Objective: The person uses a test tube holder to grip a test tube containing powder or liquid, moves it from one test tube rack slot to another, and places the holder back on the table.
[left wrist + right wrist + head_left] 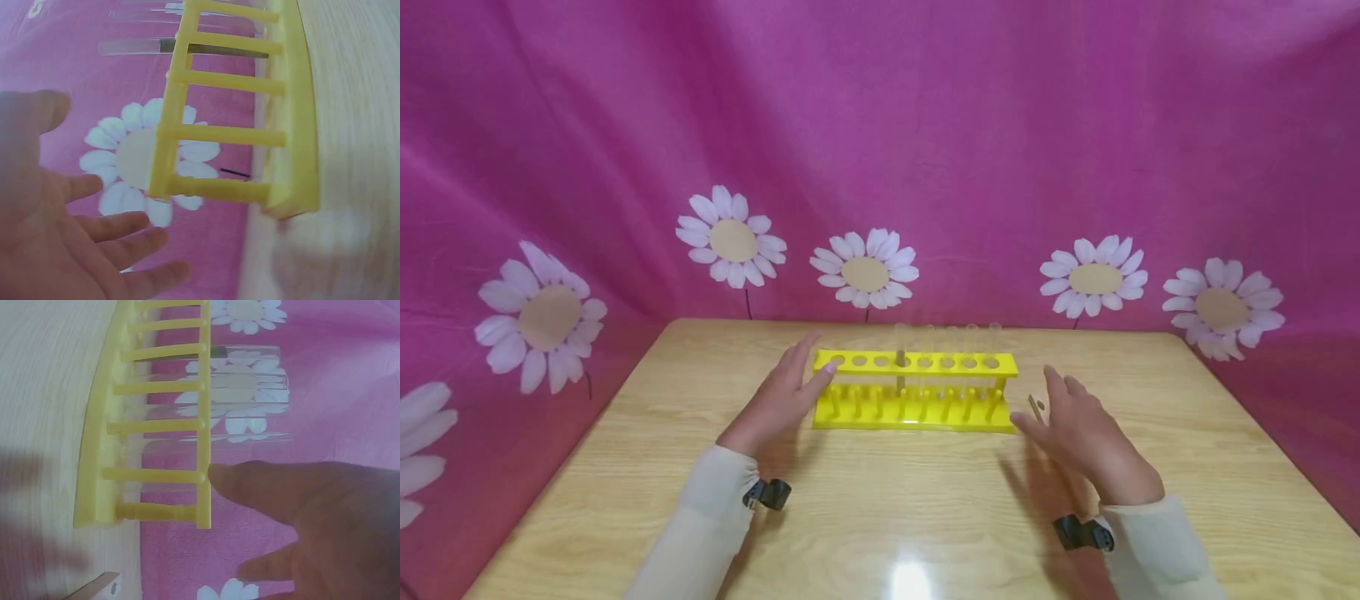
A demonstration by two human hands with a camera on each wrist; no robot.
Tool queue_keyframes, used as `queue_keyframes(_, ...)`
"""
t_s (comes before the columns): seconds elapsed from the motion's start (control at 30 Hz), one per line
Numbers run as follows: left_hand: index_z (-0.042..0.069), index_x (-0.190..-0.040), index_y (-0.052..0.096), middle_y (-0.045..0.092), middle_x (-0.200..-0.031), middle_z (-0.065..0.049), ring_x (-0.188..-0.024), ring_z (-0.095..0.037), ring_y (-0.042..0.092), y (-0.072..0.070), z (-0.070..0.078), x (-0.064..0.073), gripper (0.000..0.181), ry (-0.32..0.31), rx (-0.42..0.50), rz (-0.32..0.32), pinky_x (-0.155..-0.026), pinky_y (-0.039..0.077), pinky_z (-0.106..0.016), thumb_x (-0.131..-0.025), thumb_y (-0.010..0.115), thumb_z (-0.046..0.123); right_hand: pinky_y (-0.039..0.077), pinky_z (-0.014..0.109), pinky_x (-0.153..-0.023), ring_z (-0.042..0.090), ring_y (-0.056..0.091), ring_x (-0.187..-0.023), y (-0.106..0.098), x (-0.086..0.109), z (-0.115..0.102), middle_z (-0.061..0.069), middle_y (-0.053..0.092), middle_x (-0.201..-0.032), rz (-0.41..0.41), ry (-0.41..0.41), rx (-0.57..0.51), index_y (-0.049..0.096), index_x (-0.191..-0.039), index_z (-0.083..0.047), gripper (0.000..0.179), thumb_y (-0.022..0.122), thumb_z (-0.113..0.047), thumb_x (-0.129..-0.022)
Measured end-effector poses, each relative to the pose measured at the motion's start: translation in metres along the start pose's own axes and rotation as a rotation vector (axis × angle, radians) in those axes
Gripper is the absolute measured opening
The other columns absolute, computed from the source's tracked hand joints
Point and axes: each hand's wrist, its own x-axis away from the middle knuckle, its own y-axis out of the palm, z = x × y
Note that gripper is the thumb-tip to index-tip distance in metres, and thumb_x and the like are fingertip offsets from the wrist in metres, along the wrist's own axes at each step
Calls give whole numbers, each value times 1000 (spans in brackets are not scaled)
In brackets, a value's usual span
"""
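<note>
A yellow test tube rack (915, 421) stands on the table, with several clear test tubes (972, 337) upright in its right half. One test tube (128, 47) near the middle holds something dark in its lower part. My left hand (780, 406) is beside the rack's left end, fingers spread and holding nothing; its thumb overlaps the top bar in the head view. Off the rack's right end, my right hand (1084, 429) has its fingers extended, also with nothing in them. The right wrist view shows that thumb (250, 481) level with the top bar.
A small wooden piece (1036, 407) lies on the table by my right hand, partly hidden behind it; its end (100, 584) shows in the right wrist view. The wood-grain table (850, 517) ends at a pink curtain (970, 167) printed with white flowers.
</note>
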Motion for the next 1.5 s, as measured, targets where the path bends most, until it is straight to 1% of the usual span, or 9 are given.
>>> queue_keyframes(0.37, 25, -151, 25, 31, -152, -13, -138, -35, 32, 6, -25, -21, 55, -97, 381, 49, -110, 30, -57, -102, 42, 43, 44, 63, -90, 50, 49, -106, -5, -4, 15, 40, 46, -121, -32, 61, 10, 31, -134, 17, 82, 64, -43, -89)
queue_keyframes(0.53, 25, -150, 29, 31, -153, -12, -139, -34, 31, 7, -38, -22, 48, -122, 617, 57, -113, 24, -58, -104, 40, 34, 49, 57, -83, 45, 56, -95, -7, -6, 20, 37, 54, -111, -20, 67, 15, 40, -124, 19, 73, 66, -39, -89)
queue_keyframes(0.63, 28, -151, 28, 31, -153, -8, -140, -31, 31, 10, -47, -18, 47, -165, 696, 42, -115, 21, -53, -106, 36, 33, 50, 56, -83, 44, 57, -94, -7, -6, 21, 38, 53, -114, -45, 107, 4, 40, -125, 19, 73, 66, -40, -89)
queue_keyframes(0.73, 30, -151, 29, 32, -152, -7, -139, -31, 33, 15, -54, -17, 45, -179, 734, 33, -116, 22, -49, -106, 32, 34, 51, 53, -81, 40, 56, -91, -6, -6, 23, 36, 54, -113, -74, 147, -7, 42, -124, 17, 71, 67, -39, -89)
queue_keyframes(0.83, 28, -150, 32, 33, -151, -8, -137, -31, 36, 20, -59, -18, 45, -166, 743, 24, -117, 22, -47, -106, 32, 35, 50, 44, -70, 33, 54, -80, -5, -7, 25, 26, 57, -94, -92, 147, -24, 51, -111, 13, 57, 68, -36, -88)
queue_keyframes(0.97, 29, -149, 35, 31, -153, -4, -136, -30, 37, 26, -62, -20, 45, -147, 734, 11, -117, 22, -45, -105, 35, 37, 41, 33, -59, 25, 48, -70, -3, -7, 29, 11, 50, -75, -132, 157, -89, 55, -95, 4, 39, 68, -32, -89)
queue_keyframes(1.1, 32, -148, 36, 31, -153, 2, -135, -27, 39, 29, -63, -21, 44, -139, 725, 19, -117, 23, -45, -104, 38, 38, 41, 31, -58, 25, 49, -71, -2, -8, 31, 11, 50, -77, -162, 192, -124, 57, -96, 3, 37, 67, -32, -90)
queue_keyframes(1.27, 25, -153, 29, 27, -156, 1, -137, -26, 35, 31, -68, -20, 49, -80, 763, -13, -117, 19, -46, -105, 40, 30, 42, 33, -59, 25, 49, -71, 0, -10, 36, 11, 52, -77, -131, 156, -86, 59, -91, 4, 34, 68, -29, -89)
queue_keyframes(1.5, 32, -152, 30, 24, -157, 12, -142, -16, 25, 32, -74, -18, 51, -68, 720, -23, -118, 17, -45, -103, 44, 37, 39, 31, -56, 24, 46, -65, 7, -14, 43, 9, 47, -71, -127, 156, -70, 56, -84, 2, 31, 68, -26, -87)
